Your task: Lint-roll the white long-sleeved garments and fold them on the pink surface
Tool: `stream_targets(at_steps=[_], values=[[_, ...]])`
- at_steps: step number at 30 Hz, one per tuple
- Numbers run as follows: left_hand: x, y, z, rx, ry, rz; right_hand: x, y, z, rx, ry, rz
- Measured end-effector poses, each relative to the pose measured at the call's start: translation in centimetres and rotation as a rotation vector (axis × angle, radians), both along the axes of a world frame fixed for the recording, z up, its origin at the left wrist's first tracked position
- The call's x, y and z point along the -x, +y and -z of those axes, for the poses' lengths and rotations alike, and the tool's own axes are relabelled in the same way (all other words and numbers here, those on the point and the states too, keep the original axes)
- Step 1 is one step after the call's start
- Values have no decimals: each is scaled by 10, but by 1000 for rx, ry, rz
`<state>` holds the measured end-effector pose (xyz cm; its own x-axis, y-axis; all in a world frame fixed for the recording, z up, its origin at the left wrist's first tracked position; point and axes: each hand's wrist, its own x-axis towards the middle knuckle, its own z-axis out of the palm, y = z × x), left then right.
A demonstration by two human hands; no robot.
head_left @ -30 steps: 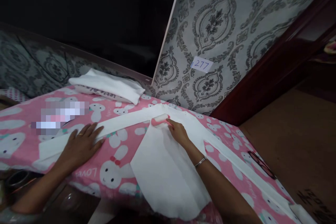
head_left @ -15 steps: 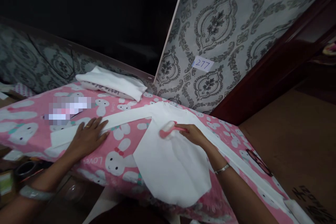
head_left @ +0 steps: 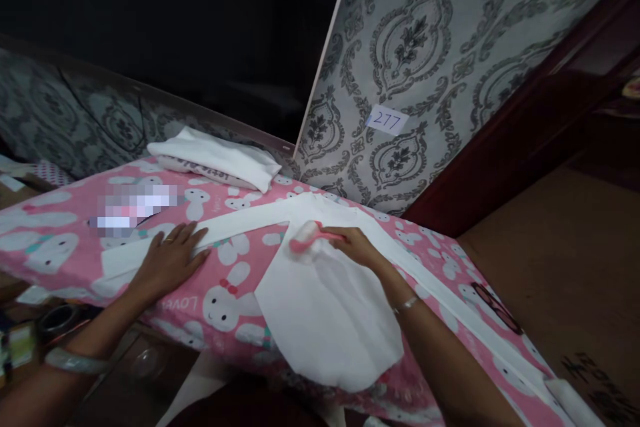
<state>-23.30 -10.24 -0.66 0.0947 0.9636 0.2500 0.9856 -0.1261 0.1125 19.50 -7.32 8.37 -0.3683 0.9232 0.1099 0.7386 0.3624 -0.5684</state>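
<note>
A white garment (head_left: pixel 330 320) is spread over the surface, with a wide rounded body and two long narrow sleeve-like bands. My left hand (head_left: pixel 173 257) lies flat on the left band (head_left: pixel 245 223), fingers spread, pressing it against the pink cloth. In my right hand (head_left: pixel 356 248) is the handle of a pink brush (head_left: pixel 306 241) with a pale, blurred head, resting on or just above the upper part of the body. The right band (head_left: pixel 450 303) runs down past my right forearm.
The pink rabbit-print cloth (head_left: pixel 223 310) covers the surface. A folded white garment (head_left: pixel 215 153) lies at the back, below a dark screen (head_left: pixel 175 33). Dark-rimmed glasses (head_left: pixel 497 307) rest near the right edge, beside a cardboard panel (head_left: pixel 555 267). Something pixelated (head_left: pixel 133 210) lies at left.
My right hand has moved the brush slightly left and up across the white garment. My left hand stays in place on the band.
</note>
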Motion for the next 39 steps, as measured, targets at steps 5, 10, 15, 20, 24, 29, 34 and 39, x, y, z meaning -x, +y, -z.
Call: stream_targets(at_steps=[5, 10, 15, 20, 24, 29, 34, 39], values=[[-3, 1, 2, -12, 5, 4, -52, -52, -13, 106, -68, -37], [-5, -2, -3, 16, 26, -5, 5, -30, -1, 77, -100, -118], [-5, -6, -9, 53, 39, -2, 72, 3, 4, -11, -27, -100], [-3, -3, -3, 18, 6, -4, 27, -35, -2, 48, 21, -89], [-2, 0, 3, -2, 5, 16, -24, -89, -7, 117, -49, -91], [-4, -1, 2, 12, 6, 12, 4, -89, -3, 75, -162, -120], [-4, -5, -2, 9, -4, 15, 87, -42, 10, 13, -77, -150], [-4, -4, -5, 38, -8, -1, 73, -51, 4, 23, 131, -119]])
